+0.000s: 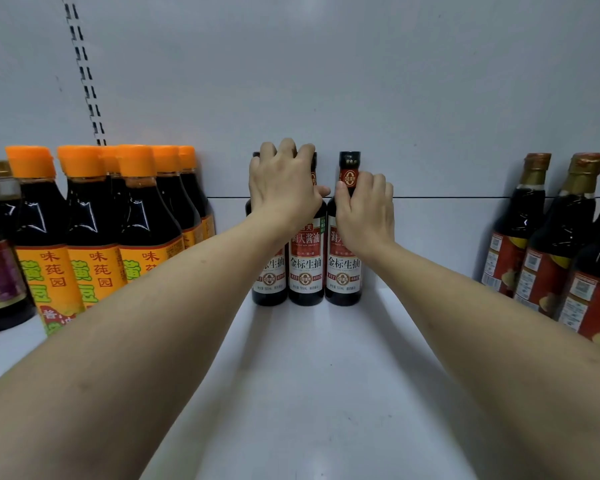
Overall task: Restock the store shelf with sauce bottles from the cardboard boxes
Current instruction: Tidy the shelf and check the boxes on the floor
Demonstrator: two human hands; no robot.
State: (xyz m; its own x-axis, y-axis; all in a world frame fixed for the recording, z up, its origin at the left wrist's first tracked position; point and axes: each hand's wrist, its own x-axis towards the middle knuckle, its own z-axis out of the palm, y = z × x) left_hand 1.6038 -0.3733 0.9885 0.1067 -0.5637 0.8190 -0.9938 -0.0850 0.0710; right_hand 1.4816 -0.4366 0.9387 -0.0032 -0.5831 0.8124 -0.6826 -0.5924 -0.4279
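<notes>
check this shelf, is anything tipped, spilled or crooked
Nothing stands out. The left two bottles, gripped at the tops by the left hand, and the right bottle, held at its neck by the right hand, stand upright in a row with labels forward. No spill shows on the shelf.
</notes>
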